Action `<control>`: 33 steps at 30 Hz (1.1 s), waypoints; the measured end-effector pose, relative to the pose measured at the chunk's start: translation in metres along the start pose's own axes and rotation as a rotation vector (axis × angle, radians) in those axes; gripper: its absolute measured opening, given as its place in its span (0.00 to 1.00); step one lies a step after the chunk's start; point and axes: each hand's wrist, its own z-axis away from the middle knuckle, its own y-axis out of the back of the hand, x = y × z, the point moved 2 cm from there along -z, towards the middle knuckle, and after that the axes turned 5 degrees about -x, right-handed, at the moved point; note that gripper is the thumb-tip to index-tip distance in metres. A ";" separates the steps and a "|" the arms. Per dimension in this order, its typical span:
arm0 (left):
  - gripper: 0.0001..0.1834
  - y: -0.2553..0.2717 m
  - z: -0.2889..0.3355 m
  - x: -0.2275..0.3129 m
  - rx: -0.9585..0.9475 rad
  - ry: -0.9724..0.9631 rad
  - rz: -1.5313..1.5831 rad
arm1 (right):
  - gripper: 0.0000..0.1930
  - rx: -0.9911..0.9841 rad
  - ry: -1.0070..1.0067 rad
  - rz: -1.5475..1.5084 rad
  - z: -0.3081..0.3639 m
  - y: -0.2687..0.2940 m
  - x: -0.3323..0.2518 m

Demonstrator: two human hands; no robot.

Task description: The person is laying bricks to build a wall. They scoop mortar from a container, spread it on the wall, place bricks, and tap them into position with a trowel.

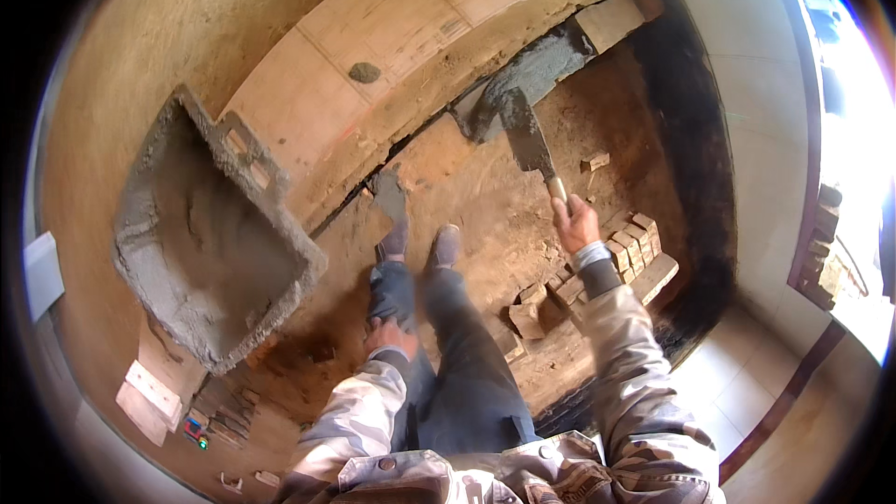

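Observation:
My right hand [579,225] is wrapped round the pale handle of a trowel [528,138]. The dark blade, smeared with mortar, points away from me and its tip meets a bed of wet grey mortar [551,68]. That mortar lies in a strip along the foot of a low ledge, with a brick [610,21] set at its far end. On my left leg, near the knee, rests my left hand [389,337], its fingers laid over the trouser cloth and holding nothing.
A large mortar-crusted tub [201,243] stands at the left. Loose and stacked bricks [635,247] lie by my right forearm. Beyond the strip runs the tiled ledge [373,28], with a mortar blob [364,73] on it. White-tiled wall [761,121] bounds the right side.

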 end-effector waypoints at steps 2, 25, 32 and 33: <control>0.31 -0.015 -0.010 -0.007 0.093 -0.005 -0.001 | 0.17 -0.118 0.130 0.226 -0.024 0.035 -0.018; 0.29 0.006 -0.016 0.006 0.114 -0.079 -0.109 | 0.19 0.503 -0.058 0.352 -0.135 0.103 -0.009; 0.31 0.020 -0.013 0.002 0.013 -0.071 -0.197 | 0.20 0.275 -0.246 -1.053 -0.041 0.012 -0.051; 0.32 0.022 -0.009 0.006 0.024 -0.062 -0.205 | 0.20 0.220 -0.263 -1.257 -0.024 -0.002 -0.055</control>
